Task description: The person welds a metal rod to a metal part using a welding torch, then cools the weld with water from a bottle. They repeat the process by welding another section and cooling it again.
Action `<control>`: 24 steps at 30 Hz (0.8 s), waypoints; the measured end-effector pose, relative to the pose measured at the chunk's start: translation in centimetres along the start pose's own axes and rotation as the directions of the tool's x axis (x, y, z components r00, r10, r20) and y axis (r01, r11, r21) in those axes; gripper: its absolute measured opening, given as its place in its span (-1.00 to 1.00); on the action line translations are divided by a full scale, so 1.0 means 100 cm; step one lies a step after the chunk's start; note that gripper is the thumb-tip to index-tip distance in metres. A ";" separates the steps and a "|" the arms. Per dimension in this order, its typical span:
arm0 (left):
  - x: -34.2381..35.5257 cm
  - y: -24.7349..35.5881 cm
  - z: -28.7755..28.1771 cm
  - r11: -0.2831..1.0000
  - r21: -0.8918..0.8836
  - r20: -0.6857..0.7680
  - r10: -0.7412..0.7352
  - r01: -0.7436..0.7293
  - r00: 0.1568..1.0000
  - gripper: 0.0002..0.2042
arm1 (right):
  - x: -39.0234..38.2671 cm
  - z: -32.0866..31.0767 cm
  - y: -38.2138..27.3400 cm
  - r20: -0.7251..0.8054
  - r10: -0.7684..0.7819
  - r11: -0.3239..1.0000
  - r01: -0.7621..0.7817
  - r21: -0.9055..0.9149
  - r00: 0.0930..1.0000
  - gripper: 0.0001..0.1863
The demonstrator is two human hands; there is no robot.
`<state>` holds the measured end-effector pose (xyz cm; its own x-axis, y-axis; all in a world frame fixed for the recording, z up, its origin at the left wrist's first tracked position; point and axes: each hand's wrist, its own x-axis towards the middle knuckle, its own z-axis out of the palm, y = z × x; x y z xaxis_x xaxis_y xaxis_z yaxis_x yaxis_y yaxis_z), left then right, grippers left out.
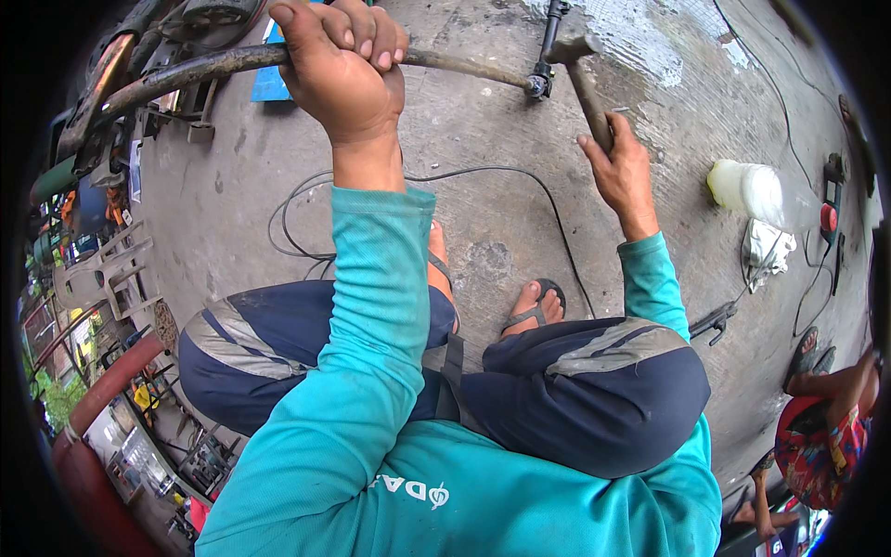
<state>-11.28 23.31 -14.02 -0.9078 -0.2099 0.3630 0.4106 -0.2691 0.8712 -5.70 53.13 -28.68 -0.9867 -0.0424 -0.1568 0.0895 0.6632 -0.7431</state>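
Note:
Up at the top, left of centre, my left hand (345, 70) is wrapped round a long dark metal rod (200, 72). The rod runs from the far left across to a black metal joint (539, 85) on a dark shaft (553, 37); its thin right end meets this joint. My right hand (620, 172) grips the handle of a hammer (585, 88). The hammer's head is raised close beside the joint, on its right, and apart from my left hand. Whether the rod's end touches or is fixed to the joint cannot be made out.
Black cable (506, 170) loops over the concrete floor (483, 265) before my sandalled feet. A plastic bottle (766, 197) with a red cap lies at right, by a white rag (768, 249). Metal parts and a stool (121, 269) crowd the left. Another person (831, 436) sits at lower right.

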 end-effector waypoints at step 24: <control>-0.008 0.001 0.025 0.995 0.077 0.038 0.057 -0.060 0.998 -0.37 | -0.024 -0.004 -0.005 -0.058 -0.172 0.966 0.156 -0.206 0.983 -0.51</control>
<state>-10.69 25.79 -13.42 -0.8856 -0.1886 0.4243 0.4562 -0.1833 0.8708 -3.45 53.18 -27.70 -0.9936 -0.1124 0.0108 -0.0957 0.7880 -0.6082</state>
